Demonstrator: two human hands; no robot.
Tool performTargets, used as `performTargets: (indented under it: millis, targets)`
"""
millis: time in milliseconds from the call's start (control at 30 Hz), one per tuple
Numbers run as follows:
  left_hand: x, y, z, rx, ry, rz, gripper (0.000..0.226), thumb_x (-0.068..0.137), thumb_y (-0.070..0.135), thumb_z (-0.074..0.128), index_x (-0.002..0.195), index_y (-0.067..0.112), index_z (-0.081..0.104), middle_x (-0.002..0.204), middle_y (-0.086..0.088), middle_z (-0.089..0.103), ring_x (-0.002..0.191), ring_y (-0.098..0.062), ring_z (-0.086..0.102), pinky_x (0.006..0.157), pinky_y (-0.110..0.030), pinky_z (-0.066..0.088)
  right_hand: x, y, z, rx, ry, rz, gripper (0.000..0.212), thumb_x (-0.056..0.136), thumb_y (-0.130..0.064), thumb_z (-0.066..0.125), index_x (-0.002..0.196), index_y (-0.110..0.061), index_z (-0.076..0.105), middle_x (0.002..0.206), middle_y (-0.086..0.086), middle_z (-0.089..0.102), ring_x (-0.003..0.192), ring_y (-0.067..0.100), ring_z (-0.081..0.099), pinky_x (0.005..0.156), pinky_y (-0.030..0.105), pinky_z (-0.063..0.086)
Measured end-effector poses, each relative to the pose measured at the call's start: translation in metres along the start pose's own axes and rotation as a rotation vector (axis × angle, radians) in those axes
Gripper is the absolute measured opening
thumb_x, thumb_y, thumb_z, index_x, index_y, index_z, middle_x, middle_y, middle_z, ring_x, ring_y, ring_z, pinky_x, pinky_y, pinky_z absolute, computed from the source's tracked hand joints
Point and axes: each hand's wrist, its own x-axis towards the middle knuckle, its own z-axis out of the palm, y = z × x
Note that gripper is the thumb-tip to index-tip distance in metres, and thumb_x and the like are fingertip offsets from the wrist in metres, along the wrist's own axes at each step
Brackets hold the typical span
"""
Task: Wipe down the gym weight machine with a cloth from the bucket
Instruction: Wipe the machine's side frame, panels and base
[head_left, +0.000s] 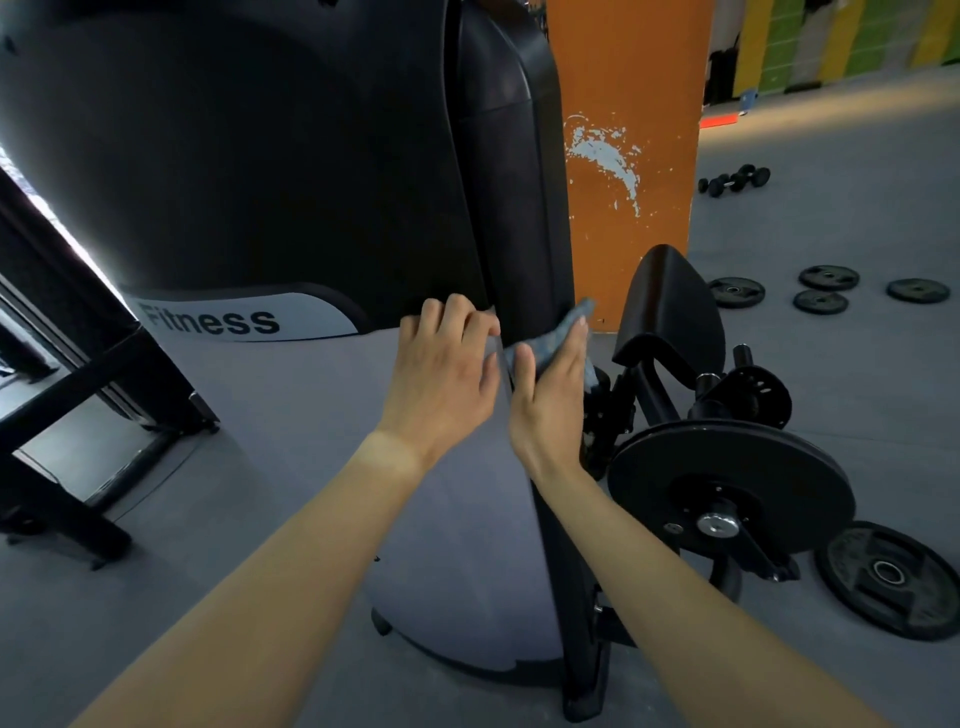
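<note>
The weight machine's tall shroud (270, 171) fills the upper left, black above and grey below, with "Fitness" printed on it. A narrow black side panel (514, 218) runs down its right edge. My right hand (550, 395) presses a grey-blue cloth (561, 338) flat against that side panel, fingers straight. My left hand (447, 374) rests on the grey face next to the edge, with its fingertips curled onto the seam. No bucket is in view.
An orange pillar (634, 156) stands behind the machine. A black pad (675, 306) and a plate-loaded arm (727, 488) sit to the right. Loose weight plates (893, 582) and dumbbells (735, 179) lie on the grey floor. A black frame (78, 395) stands at left.
</note>
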Motion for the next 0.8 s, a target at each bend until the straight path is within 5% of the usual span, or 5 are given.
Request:
performTargets:
  millis: [167, 400, 633, 800]
  targets:
    - [0.001, 0.001, -0.005, 0.01, -0.024, -0.004, 0.022, 0.094, 0.024, 0.062, 0.114, 0.015, 0.063, 0.11, -0.006, 0.053, 0.095, -0.027, 0.049, 0.077, -0.044, 0.044, 0.006, -0.005, -0.006, -0.043, -0.01, -0.141, 0.086, 0.104, -0.058, 0.046, 0.165, -0.021, -0.003, 0.174, -0.007, -0.002, 0.158, 0.005, -0.001, 0.126, 0.03, 0.02]
    - [0.0, -0.002, -0.011, 0.027, -0.057, 0.021, 0.024, 0.09, 0.02, 0.065, 0.114, 0.014, 0.062, 0.111, -0.006, 0.052, 0.094, -0.026, 0.049, 0.077, -0.04, 0.044, -0.009, 0.007, 0.002, -0.084, 0.018, -0.045, 0.09, 0.102, -0.062, 0.046, 0.165, -0.021, -0.004, 0.174, -0.005, -0.002, 0.159, 0.009, 0.0, 0.127, 0.044, 0.025]
    - [0.0, 0.003, -0.013, -0.001, -0.076, -0.02, 0.022, 0.087, 0.018, 0.053, 0.106, 0.013, 0.063, 0.109, -0.007, 0.053, 0.094, -0.027, 0.049, 0.078, -0.043, 0.045, 0.0, -0.002, -0.005, -0.175, 0.033, -0.224, 0.087, 0.104, -0.056, 0.045, 0.165, -0.015, -0.001, 0.174, 0.001, 0.001, 0.159, 0.012, 0.003, 0.125, 0.038, 0.028]
    - [-0.007, 0.005, -0.011, 0.017, -0.119, -0.019, 0.025, 0.085, 0.016, 0.055, 0.108, 0.011, 0.063, 0.112, -0.008, 0.054, 0.098, -0.029, 0.049, 0.082, -0.044, 0.046, -0.026, 0.045, -0.005, -0.162, -0.059, -0.1, 0.092, 0.102, -0.059, 0.047, 0.165, -0.018, -0.007, 0.174, -0.003, -0.004, 0.159, 0.015, 0.006, 0.124, 0.044, 0.032]
